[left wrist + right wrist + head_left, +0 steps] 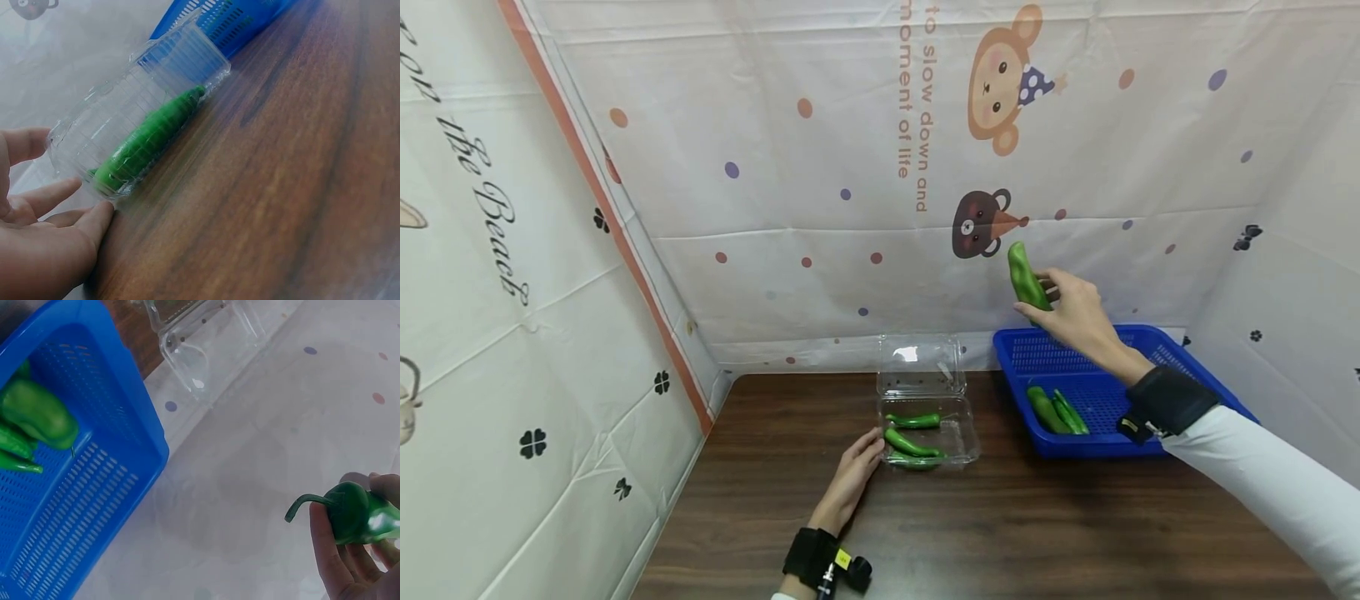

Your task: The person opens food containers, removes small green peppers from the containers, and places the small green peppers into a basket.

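Observation:
Raised above the blue basket (pixel 1131 446), my right hand (pixel 1075 312) holds a green pepper (pixel 1026 279) between thumb and fingers. The pepper's curved stem (pixel 306 501) sticks out past the fingers in the right wrist view. A clear plastic clamshell box (pixel 961 429) lies on the table with its lid (pixel 917 362) tilted back. Inside it, several slim green peppers (pixel 912 421) lie crosswise. My left hand (pixel 852 475) touches the box's left end, its fingers (pixel 56 195) fairly straight against the plastic.
The basket stands to the right of the box and holds a few green peppers (pixel 1047 410). Behind both hangs a pale printed cloth (pixel 775 292), with another cloth panel on each side. Everything rests on a dark wooden table (pixel 1000 533).

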`<action>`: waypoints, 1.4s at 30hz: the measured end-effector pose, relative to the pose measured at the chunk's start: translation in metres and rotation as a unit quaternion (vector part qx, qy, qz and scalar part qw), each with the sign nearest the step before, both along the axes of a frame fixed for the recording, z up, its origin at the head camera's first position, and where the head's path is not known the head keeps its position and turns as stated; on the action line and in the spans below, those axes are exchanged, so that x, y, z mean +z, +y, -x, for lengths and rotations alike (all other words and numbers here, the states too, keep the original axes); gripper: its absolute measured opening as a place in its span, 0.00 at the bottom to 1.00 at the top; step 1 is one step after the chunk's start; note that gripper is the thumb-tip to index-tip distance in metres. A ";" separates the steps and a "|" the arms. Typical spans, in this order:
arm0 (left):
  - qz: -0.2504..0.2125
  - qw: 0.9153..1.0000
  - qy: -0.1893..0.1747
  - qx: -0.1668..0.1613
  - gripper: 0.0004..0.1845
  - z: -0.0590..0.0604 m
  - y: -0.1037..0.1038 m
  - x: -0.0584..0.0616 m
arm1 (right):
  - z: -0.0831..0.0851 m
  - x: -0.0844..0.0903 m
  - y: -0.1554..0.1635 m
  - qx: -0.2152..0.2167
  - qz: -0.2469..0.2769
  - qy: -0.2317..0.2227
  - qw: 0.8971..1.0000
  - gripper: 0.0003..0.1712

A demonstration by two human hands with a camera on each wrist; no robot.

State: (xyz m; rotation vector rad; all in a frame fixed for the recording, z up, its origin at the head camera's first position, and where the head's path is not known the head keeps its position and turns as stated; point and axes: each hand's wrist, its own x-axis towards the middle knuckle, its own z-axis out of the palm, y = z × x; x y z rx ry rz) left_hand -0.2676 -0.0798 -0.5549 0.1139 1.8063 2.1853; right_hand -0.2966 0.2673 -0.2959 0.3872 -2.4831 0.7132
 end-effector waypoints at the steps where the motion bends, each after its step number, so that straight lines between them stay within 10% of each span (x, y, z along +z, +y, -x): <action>1: -0.001 1.000 0.000 -0.001 0.36 0.000 0.000 0.000 | 0.000 0.001 0.001 -0.001 0.000 0.002 1.000 0.32; 42: 0.003 1.000 -0.001 -0.001 0.35 0.003 0.001 -0.001 | 0.007 -0.031 0.070 -0.048 -0.011 -0.032 0.998 0.33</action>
